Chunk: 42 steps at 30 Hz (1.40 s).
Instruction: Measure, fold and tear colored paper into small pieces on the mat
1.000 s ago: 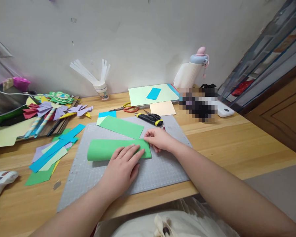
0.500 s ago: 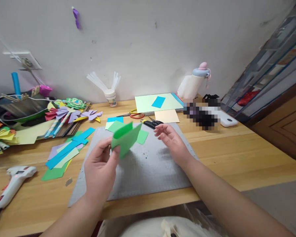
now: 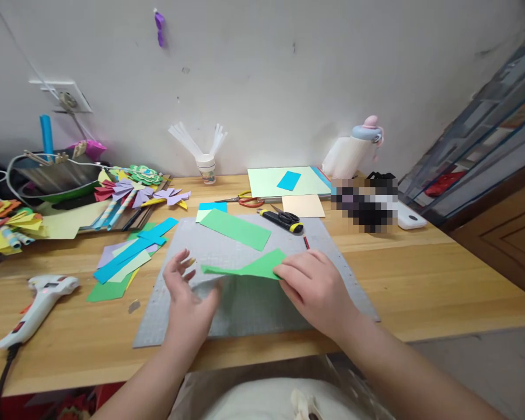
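Observation:
A folded piece of green paper (image 3: 262, 265) is held at its right end by my right hand (image 3: 317, 286), whose fingers pinch it above the cutting mat. My left hand (image 3: 190, 294) hovers by the paper's left end, thumb and fingers apart, with nothing in it. Beneath both hands lies the grey cutting mat (image 3: 245, 312). Farther back on the mat is a flat green paper strip (image 3: 236, 227). A black and yellow utility knife (image 3: 282, 220) rests at the mat's far edge, close to black-handled scissors (image 3: 290, 216).
A white glue gun (image 3: 39, 306) lies at the left, near overlapping coloured paper strips (image 3: 126, 259). Paper flowers (image 3: 131, 195) and a paper cup of white sticks (image 3: 207, 169) stand toward the wall. Red-handled scissors (image 3: 247, 201) and a bottle (image 3: 354, 151) are farther back.
The green paper has passed from my left hand to my right and now points leftward, lower over the mat. My left hand has let go and spread its fingers. The view has shifted slightly.

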Each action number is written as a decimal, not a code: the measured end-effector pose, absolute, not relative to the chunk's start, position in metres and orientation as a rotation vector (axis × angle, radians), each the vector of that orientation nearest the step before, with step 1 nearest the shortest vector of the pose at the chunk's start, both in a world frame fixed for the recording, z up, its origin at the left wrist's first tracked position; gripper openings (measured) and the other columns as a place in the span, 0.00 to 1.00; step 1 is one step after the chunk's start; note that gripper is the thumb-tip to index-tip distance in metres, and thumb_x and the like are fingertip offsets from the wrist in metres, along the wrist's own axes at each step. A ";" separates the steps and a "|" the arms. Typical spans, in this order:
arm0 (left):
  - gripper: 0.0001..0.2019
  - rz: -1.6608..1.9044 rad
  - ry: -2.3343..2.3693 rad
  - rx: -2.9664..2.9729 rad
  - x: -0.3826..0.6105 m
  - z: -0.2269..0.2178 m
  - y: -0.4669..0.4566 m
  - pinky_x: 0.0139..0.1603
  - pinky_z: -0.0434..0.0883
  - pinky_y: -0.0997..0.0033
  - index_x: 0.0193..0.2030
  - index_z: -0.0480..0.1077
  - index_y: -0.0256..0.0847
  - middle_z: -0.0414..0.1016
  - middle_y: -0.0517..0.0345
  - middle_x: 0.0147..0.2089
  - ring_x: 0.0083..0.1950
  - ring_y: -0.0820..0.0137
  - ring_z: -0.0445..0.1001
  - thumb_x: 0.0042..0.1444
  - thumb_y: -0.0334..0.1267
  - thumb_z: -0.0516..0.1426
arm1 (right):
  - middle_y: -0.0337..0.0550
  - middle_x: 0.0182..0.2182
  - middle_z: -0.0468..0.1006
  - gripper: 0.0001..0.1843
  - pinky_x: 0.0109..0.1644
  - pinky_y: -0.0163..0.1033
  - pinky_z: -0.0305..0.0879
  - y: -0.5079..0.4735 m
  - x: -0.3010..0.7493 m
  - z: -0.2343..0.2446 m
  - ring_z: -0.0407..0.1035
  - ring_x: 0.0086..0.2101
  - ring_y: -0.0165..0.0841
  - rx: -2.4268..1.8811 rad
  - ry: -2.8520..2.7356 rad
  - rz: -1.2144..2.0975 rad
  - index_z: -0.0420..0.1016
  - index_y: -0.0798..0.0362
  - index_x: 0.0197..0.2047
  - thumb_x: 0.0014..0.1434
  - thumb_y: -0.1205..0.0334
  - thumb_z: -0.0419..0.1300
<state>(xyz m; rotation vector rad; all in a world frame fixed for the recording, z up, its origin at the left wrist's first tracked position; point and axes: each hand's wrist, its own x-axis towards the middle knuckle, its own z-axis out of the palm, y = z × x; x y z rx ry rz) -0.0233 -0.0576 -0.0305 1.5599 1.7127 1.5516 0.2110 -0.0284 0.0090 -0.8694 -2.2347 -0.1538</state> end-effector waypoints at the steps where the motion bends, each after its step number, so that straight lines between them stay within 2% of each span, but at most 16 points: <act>1: 0.32 1.515 1.796 1.743 -0.030 -0.030 -0.064 0.60 0.62 0.48 0.61 0.50 0.51 0.55 0.46 0.62 0.63 0.58 0.59 0.52 0.39 0.61 | 0.44 0.32 0.79 0.10 0.40 0.41 0.58 -0.034 0.211 0.007 0.67 0.34 0.34 -0.863 -2.253 -0.209 0.74 0.54 0.36 0.63 0.73 0.53; 4: 0.14 1.246 1.818 2.357 -0.046 -0.026 -0.082 0.54 0.61 0.53 0.48 0.66 0.51 0.69 0.55 0.50 0.54 0.60 0.67 0.56 0.31 0.56 | 0.46 0.34 0.79 0.10 0.40 0.43 0.59 -0.052 0.207 -0.002 0.67 0.34 0.36 -0.829 -2.314 -0.281 0.75 0.55 0.39 0.64 0.73 0.52; 6: 0.13 1.132 1.709 2.597 -0.055 -0.025 -0.090 0.48 0.60 0.58 0.40 0.69 0.50 0.75 0.60 0.41 0.46 0.64 0.71 0.57 0.25 0.52 | 0.47 0.34 0.79 0.12 0.40 0.45 0.60 -0.065 0.203 -0.010 0.67 0.34 0.37 -0.807 -2.356 -0.259 0.75 0.55 0.40 0.64 0.72 0.51; 8: 0.16 1.066 1.629 2.677 -0.062 -0.026 -0.093 0.44 0.59 0.61 0.38 0.69 0.48 0.78 0.63 0.38 0.44 0.66 0.73 0.56 0.22 0.49 | 0.46 0.35 0.80 0.13 0.40 0.46 0.61 -0.074 0.202 -0.021 0.68 0.35 0.37 -0.829 -2.384 -0.224 0.76 0.55 0.41 0.64 0.71 0.50; 11: 0.16 0.908 1.582 2.664 -0.068 -0.029 -0.093 0.44 0.61 0.63 0.36 0.70 0.47 0.79 0.63 0.39 0.45 0.67 0.73 0.56 0.21 0.48 | 0.47 0.44 0.80 0.16 0.46 0.50 0.63 -0.077 0.209 -0.034 0.71 0.43 0.41 -0.963 -2.409 -0.195 0.76 0.53 0.48 0.65 0.71 0.49; 13: 0.16 0.855 1.583 2.664 -0.069 -0.030 -0.091 0.44 0.62 0.64 0.35 0.70 0.46 0.78 0.63 0.40 0.44 0.68 0.73 0.56 0.21 0.48 | 0.47 0.49 0.79 0.21 0.51 0.51 0.64 -0.075 0.219 -0.038 0.71 0.48 0.40 -0.992 -2.451 -0.190 0.75 0.53 0.51 0.63 0.75 0.47; 17: 0.16 0.837 1.554 2.846 -0.062 -0.025 -0.085 0.43 0.62 0.64 0.35 0.71 0.46 0.78 0.60 0.42 0.45 0.67 0.72 0.57 0.21 0.48 | 0.47 0.56 0.73 0.25 0.60 0.55 0.60 -0.075 0.237 -0.038 0.64 0.58 0.41 -0.925 -2.477 -0.220 0.71 0.53 0.57 0.60 0.79 0.48; 22: 0.19 0.602 1.537 2.828 -0.054 -0.021 -0.077 0.46 0.62 0.61 0.42 0.72 0.46 0.76 0.55 0.47 0.48 0.63 0.71 0.53 0.21 0.49 | 0.47 0.57 0.72 0.26 0.60 0.56 0.63 -0.083 0.246 -0.047 0.65 0.57 0.40 -1.028 -2.532 -0.095 0.70 0.51 0.58 0.61 0.76 0.47; 26: 0.21 0.454 1.319 2.716 -0.057 -0.017 -0.079 0.47 0.60 0.62 0.47 0.71 0.47 0.76 0.59 0.49 0.49 0.66 0.72 0.51 0.22 0.50 | 0.48 0.59 0.69 0.23 0.61 0.56 0.63 -0.080 0.256 -0.047 0.63 0.59 0.40 -1.136 -2.555 0.214 0.69 0.52 0.60 0.63 0.70 0.49; 29: 0.12 0.398 1.319 2.566 -0.059 -0.007 -0.074 0.50 0.59 0.62 0.45 0.73 0.50 0.76 0.60 0.48 0.49 0.67 0.72 0.60 0.32 0.51 | 0.45 0.54 0.75 0.18 0.58 0.51 0.66 -0.067 0.262 -0.035 0.69 0.55 0.39 -1.207 -2.430 0.518 0.75 0.48 0.54 0.65 0.62 0.51; 31: 0.11 0.334 1.345 2.422 -0.059 -0.001 -0.062 0.49 0.59 0.63 0.39 0.74 0.48 0.77 0.60 0.43 0.47 0.66 0.73 0.63 0.42 0.51 | 0.43 0.46 0.81 0.16 0.50 0.45 0.72 -0.052 0.263 -0.027 0.75 0.47 0.38 -1.358 -2.291 0.691 0.78 0.47 0.48 0.65 0.58 0.50; 33: 0.17 0.267 1.432 2.285 -0.058 0.003 -0.044 0.41 0.62 0.66 0.29 0.72 0.43 0.75 0.59 0.32 0.37 0.67 0.73 0.62 0.47 0.49 | 0.39 0.37 0.83 0.17 0.42 0.41 0.73 -0.034 0.261 -0.020 0.77 0.38 0.39 -1.524 -2.248 0.688 0.80 0.48 0.41 0.64 0.54 0.51; 35: 0.22 0.232 1.492 2.232 -0.058 0.003 -0.024 0.30 0.59 0.69 0.22 0.67 0.41 0.68 0.61 0.22 0.24 0.71 0.65 0.62 0.50 0.47 | 0.38 0.30 0.81 0.17 0.37 0.39 0.70 -0.017 0.257 -0.018 0.75 0.33 0.37 -1.569 -2.241 0.639 0.79 0.49 0.35 0.63 0.52 0.52; 37: 0.20 0.213 1.523 2.217 -0.058 0.000 -0.006 0.28 0.55 0.70 0.20 0.64 0.41 0.65 0.63 0.19 0.22 0.72 0.61 0.58 0.50 0.51 | 0.39 0.28 0.80 0.15 0.35 0.39 0.68 -0.005 0.251 -0.020 0.74 0.30 0.37 -1.610 -2.220 0.556 0.78 0.50 0.33 0.62 0.52 0.53; 40: 0.16 0.237 1.529 2.248 -0.058 -0.008 0.010 0.32 0.55 0.69 0.21 0.64 0.41 0.68 0.61 0.24 0.28 0.70 0.64 0.54 0.48 0.55 | 0.48 0.41 0.80 0.12 0.47 0.49 0.65 0.000 0.237 -0.024 0.73 0.42 0.44 -1.646 -2.166 0.363 0.77 0.51 0.43 0.59 0.58 0.56; 42: 0.15 0.258 1.514 2.262 -0.059 -0.012 0.013 0.35 0.56 0.68 0.23 0.66 0.41 0.70 0.59 0.27 0.31 0.68 0.66 0.54 0.47 0.56 | 0.53 0.55 0.73 0.17 0.59 0.58 0.53 -0.006 0.224 -0.025 0.65 0.54 0.49 -1.569 -2.171 0.164 0.73 0.52 0.52 0.60 0.64 0.55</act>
